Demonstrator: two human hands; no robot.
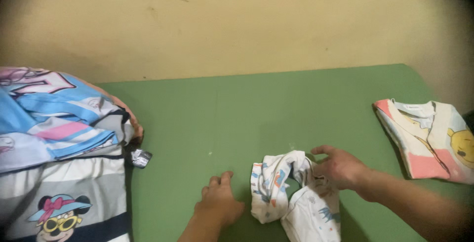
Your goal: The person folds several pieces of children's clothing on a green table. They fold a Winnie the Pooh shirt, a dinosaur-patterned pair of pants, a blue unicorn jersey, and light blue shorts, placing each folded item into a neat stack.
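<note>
Left hand (218, 203): rests palm down on the green surface (256, 108), just left of the small white garment; its grip is released, fingers loosely curled and holding nothing.
Right hand (340, 167): lies on the right side of the garment, fingers spread over the cloth; its grip is loose and touches the fabric, but I cannot tell whether it pinches it.
Small white garment (291, 197): crumpled, printed in blue and orange, lying on the surface between the two hands, near the front edge.
Folded shirt (427, 138): lies flat at the right end of the surface, well apart from the hands; cream and pink with a yellow cartoon bear.
Pile of clothes (59, 148): heaped at the left; blue, pink and grey cartoon prints.
Wall (237, 20): plain cream, behind the surface.
</note>
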